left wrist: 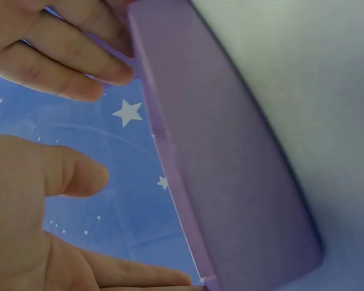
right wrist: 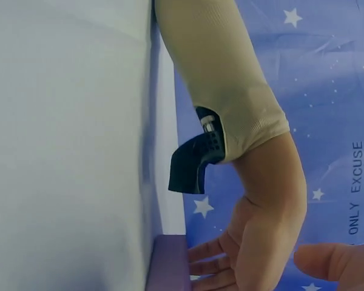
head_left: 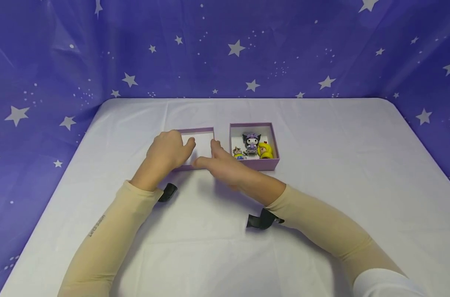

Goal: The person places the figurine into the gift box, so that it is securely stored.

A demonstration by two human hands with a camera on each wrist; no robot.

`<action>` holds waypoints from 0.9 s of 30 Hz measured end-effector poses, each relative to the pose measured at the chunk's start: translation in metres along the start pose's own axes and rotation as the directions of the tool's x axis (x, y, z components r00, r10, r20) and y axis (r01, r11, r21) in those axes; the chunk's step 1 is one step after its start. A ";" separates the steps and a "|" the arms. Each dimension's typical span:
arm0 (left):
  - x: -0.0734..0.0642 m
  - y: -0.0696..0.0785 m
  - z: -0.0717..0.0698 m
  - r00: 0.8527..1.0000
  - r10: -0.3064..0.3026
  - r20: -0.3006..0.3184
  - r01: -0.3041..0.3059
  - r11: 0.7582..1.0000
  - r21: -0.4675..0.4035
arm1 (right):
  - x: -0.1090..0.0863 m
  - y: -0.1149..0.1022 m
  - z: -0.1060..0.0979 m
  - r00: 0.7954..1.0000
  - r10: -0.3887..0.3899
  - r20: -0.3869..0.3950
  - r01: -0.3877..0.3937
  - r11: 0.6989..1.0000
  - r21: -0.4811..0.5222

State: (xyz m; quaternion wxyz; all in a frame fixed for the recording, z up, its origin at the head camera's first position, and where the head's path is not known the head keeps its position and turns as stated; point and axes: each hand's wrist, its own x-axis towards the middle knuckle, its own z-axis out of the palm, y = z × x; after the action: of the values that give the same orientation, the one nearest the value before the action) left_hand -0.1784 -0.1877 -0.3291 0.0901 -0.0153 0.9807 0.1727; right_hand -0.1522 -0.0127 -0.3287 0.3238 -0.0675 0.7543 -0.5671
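Note:
Both hands are at a shallow purple box (head_left: 197, 130) with a white inside, on the table left of centre. My left hand (head_left: 168, 150) is at its left side, thumb lifted over the inside; in the left wrist view its straight fingertips reach the rim of the purple wall (left wrist: 230, 157). At the right side is my right hand (head_left: 226, 166), fingers extended along the edge and thumb over the near right corner. Beside it a second purple box (head_left: 260, 165) holds a black-and-purple figurine (head_left: 251, 142), a yellow figurine (head_left: 265, 151) and a small figurine (head_left: 238, 153).
A white cloth (head_left: 340, 148) covers the table. Behind it hangs a blue curtain (head_left: 284, 45) with silver stars. Black wrist cameras (head_left: 261, 220) stick out from the beige sleeves (head_left: 321, 222).

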 end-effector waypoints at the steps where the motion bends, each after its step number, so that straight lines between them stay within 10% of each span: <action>1: 0.000 0.000 0.001 1.000 0.002 -0.003 -0.002 1.000 0.003 | 0.000 0.001 0.001 1.000 0.008 -0.001 -0.008 1.000 0.015; 14: -0.008 0.000 -0.005 0.998 -0.060 -0.010 0.060 0.997 0.056 | 0.006 0.003 -0.004 1.000 0.005 -0.011 -0.002 0.981 0.196; 20: -0.017 0.002 -0.016 0.989 -0.019 -0.148 0.023 0.999 0.028 | -0.001 -0.007 -0.018 0.994 -0.102 0.030 0.091 0.963 0.255; 27: -0.020 0.009 -0.026 0.940 0.064 -0.335 -0.117 0.983 -0.141 | -0.012 -0.020 -0.044 0.975 -0.218 0.047 0.187 0.914 0.361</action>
State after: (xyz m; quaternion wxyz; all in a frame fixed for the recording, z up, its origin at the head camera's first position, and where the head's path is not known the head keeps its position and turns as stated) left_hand -0.1639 -0.1876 -0.2984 -0.0843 -0.0057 0.9648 0.2491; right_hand -0.1730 0.0218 -0.2996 0.3023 -0.1101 0.6141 -0.7207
